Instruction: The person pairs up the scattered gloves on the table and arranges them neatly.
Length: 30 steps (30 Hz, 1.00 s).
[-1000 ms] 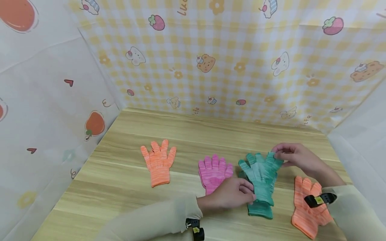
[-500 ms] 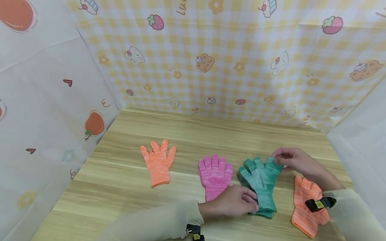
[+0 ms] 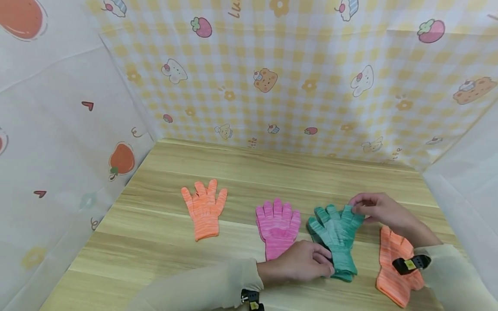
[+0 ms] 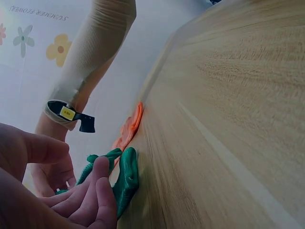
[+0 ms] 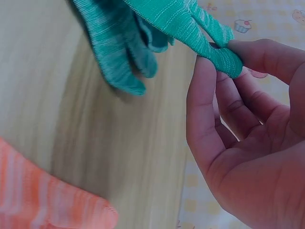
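Note:
Two green knit gloves lie one over the other at the right of the table, the upper glove (image 3: 339, 237) largely covering the lower glove (image 4: 127, 179). My right hand (image 3: 383, 211) pinches a fingertip of the upper glove between thumb and fingers, lifting that edge above the one below in the right wrist view. Beside the cuffs is my left hand (image 3: 301, 261), fingers loosely bent and fingertips right at the green knit. In the left wrist view a gap shows between its thumb and fingers.
Pink gloves (image 3: 277, 226), stacked, lie just left of the green ones, partly behind my left hand. An orange glove (image 3: 205, 211) lies farther left. More orange knit (image 3: 393, 272) lies under my right forearm. A checked cloth (image 3: 233, 108) rises behind the wooden table (image 3: 148, 242).
The upper green glove has come down and toward me, its cuff now nearly over the lower cuff. Both hands have shifted slightly with it, my right still pinching the fingertip.

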{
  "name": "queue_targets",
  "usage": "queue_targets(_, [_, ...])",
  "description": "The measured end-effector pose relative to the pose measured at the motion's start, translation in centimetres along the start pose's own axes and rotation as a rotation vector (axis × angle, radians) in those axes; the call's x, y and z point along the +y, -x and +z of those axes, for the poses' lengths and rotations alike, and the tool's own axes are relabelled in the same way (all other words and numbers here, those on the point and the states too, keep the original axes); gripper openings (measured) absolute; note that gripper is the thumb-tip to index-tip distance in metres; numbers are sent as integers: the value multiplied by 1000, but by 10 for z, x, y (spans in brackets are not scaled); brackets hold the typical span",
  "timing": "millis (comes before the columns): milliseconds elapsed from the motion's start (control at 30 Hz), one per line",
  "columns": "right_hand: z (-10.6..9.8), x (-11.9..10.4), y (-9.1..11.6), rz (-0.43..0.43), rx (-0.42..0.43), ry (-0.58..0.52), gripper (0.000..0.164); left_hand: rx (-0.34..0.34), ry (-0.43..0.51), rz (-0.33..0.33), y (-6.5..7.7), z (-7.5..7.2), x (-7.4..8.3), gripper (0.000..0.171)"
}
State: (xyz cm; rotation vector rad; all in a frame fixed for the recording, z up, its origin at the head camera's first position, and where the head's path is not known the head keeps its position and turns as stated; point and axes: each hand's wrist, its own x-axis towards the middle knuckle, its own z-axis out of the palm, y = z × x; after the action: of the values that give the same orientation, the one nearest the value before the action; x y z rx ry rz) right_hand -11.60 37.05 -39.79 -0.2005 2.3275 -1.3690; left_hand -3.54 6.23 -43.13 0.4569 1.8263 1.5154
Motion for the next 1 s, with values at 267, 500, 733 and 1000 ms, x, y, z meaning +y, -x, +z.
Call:
queue_targets(267, [4, 12, -3, 43, 10, 8, 28, -41, -33, -26, 0, -2, -2, 41])
queue_targets(500, [7, 17, -8, 35, 42, 54, 26, -53, -32, -27, 1, -5, -4, 43])
queue_targets(733, [17, 21, -13, -19, 123, 197, 17, -68, -52, -43, 4, -7, -4, 42])
queue_targets(1000, [27, 25, -17, -69, 180, 322, 12, -124, -110, -59, 8, -11, -3, 43])
